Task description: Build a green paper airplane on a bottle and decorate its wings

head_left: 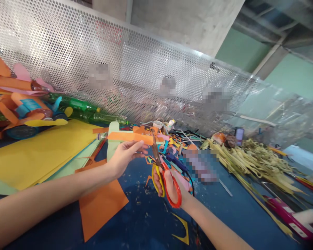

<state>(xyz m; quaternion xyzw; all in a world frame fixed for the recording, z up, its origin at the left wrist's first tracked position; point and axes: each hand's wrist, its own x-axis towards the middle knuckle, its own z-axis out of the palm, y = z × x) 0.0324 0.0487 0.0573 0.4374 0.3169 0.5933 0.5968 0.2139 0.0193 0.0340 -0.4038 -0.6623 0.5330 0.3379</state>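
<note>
My left hand [126, 154] pinches a strip of orange paper [121, 136] between thumb and fingers, held above the blue table. In my right hand [169, 182] is a pair of scissors [158, 158] with one red and one yellow handle, thumb and fingers through the loops. The blades point up and away, at the right end of the strip; whether they touch the paper I cannot tell. Beneath my left forearm lies a sheet of orange paper [103, 210]. A blue glue gun [176, 160] with a black cord lies just right of the scissors.
Yellow sheets [44, 149] and paper-decorated bottles [33, 104] fill the left side. Colourful scraps [169, 137] are scattered at the back. Pale dried strips [250, 159] and a magenta-and-white object [287, 215] lie right. A perforated metal screen [135, 59] stands behind, with people beyond.
</note>
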